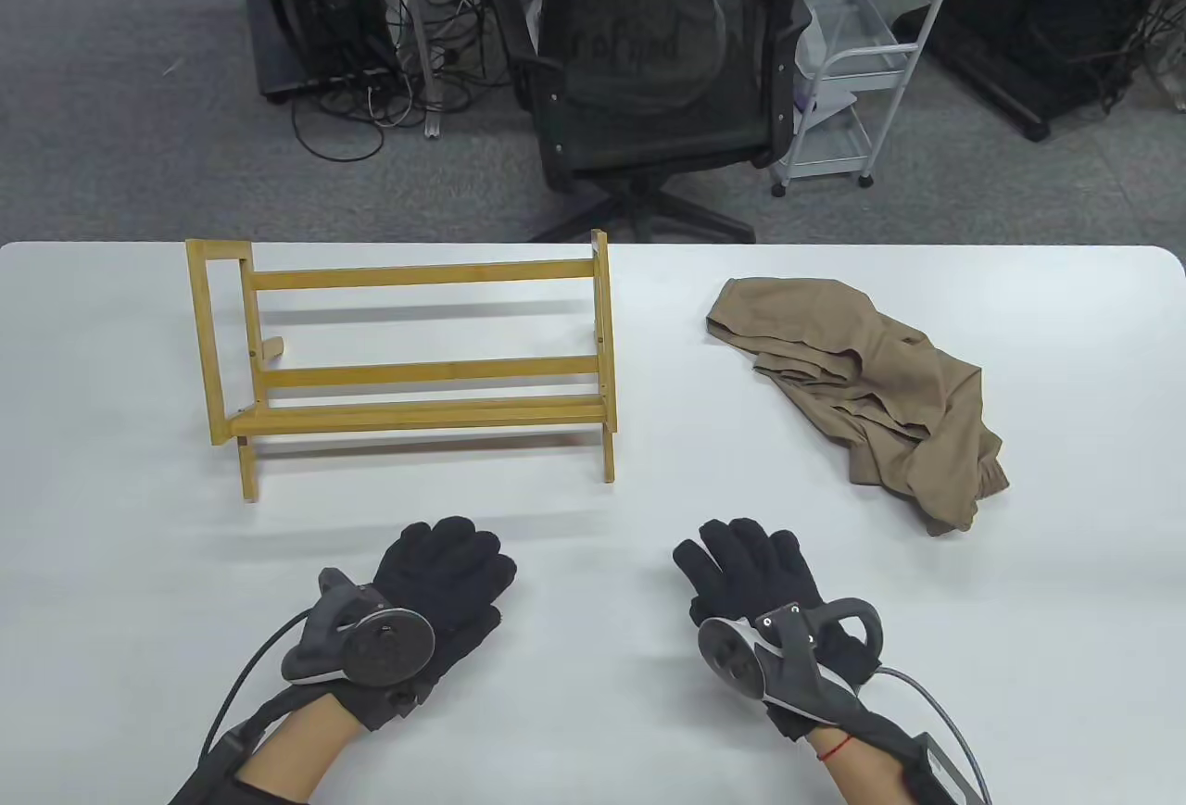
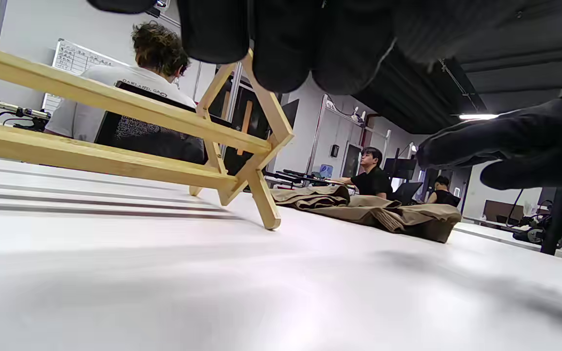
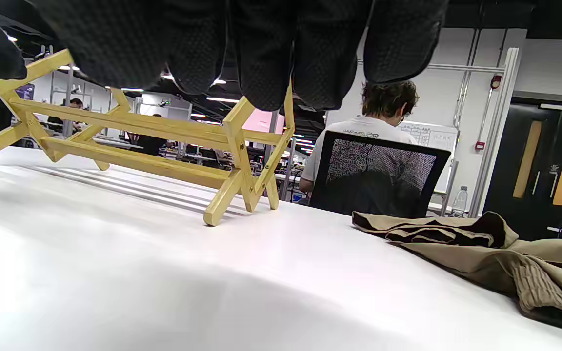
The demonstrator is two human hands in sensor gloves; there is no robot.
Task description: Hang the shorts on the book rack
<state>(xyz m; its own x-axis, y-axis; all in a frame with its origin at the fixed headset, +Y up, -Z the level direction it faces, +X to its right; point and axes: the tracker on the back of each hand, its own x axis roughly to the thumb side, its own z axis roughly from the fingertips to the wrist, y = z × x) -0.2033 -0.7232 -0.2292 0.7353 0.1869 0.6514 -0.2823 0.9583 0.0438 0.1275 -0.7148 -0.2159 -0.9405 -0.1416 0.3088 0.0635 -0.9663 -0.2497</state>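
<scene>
Table view shows the crumpled tan cloth shorts (image 1: 866, 393) lying on the white table (image 1: 111, 518), just past the right hand (image 1: 752, 575) and a bit to its right. Both the left hand (image 1: 443, 575) and right hand rest flat, fingers spread, holding nothing. The yellow wooden book rack (image 1: 408, 360) stands beyond the left hand.

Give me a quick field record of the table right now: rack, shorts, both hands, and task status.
rack: wooden book rack standing on the white table, on the left, nothing hung on it
shorts: tan shorts crumpled flat on the table, right of the rack, apart from it
left hand: left hand near the table's front edge, in front of the rack, holding nothing
right hand: right hand in front of the shorts, not touching them, holding nothing
status: shorts not yet picked up
</scene>
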